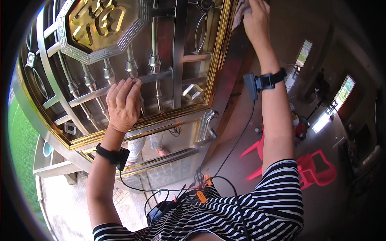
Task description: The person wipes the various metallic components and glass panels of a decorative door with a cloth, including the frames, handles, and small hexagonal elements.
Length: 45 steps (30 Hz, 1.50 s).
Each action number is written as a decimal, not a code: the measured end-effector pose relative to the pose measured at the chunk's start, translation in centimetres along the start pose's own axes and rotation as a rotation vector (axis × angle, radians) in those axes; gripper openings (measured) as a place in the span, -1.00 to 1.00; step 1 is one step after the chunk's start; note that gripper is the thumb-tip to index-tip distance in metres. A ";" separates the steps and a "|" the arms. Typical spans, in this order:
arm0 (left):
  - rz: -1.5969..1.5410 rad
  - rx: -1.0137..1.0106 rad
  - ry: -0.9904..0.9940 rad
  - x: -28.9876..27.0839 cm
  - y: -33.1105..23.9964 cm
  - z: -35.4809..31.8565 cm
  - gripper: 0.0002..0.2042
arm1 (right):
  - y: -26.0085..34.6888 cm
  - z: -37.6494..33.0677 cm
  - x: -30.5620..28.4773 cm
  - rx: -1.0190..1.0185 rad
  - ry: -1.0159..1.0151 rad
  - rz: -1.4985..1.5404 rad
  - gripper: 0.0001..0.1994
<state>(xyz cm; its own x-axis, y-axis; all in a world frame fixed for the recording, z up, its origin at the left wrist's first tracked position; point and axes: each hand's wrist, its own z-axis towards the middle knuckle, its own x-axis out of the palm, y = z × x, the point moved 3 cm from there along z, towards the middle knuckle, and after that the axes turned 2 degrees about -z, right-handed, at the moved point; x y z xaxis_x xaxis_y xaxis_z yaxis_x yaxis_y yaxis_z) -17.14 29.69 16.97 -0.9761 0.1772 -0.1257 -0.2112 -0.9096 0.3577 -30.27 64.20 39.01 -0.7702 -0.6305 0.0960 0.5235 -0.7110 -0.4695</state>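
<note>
A tall metal door (177, 116) stands open in front of me, with silver bars, gold trim and a gold octagonal plaque (96, 24) bearing a raised character. My left hand (124, 102) is closed over a horizontal silver bar (161, 76) of its grille, below the plaque; the thumb is mostly hidden. High at the upper right, my right hand (258, 22) grips a crumpled, pale greyish-pink cloth (241, 13) beside the door's gold-trimmed edge. Part of the cloth and the fingertips lie out of sight at the picture's upper rim.
A lever handle (210, 130) juts from the door's lower right. Black cables (237, 144) run from my wrist straps to my chest. Red plastic chairs (317, 168) stand on the indoor floor at right. Outside at left are a low concrete ledge (60, 168) and grass (22, 148).
</note>
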 end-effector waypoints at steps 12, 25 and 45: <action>0.019 -0.011 0.018 0.2 0.3 -0.7 -0.59 | 7.1 -11.6 -1.9 0.213 0.232 -0.019 -0.47; 0.039 0.000 -0.024 0.7 0.1 -0.2 -0.59 | 19.9 -36.4 -10.3 0.776 0.655 0.256 -0.58; 0.046 0.014 -0.005 0.7 0.3 -0.5 -0.59 | 23.7 -18.6 -4.0 0.544 0.599 0.237 -0.70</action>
<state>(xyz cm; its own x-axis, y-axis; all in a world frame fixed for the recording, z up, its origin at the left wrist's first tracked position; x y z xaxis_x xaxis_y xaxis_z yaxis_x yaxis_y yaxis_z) -17.85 29.34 16.53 -0.9851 0.1367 -0.1041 -0.1662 -0.9117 0.3757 -21.55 55.64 11.12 -0.6009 -0.6190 -0.5058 0.6797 -0.7286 0.0842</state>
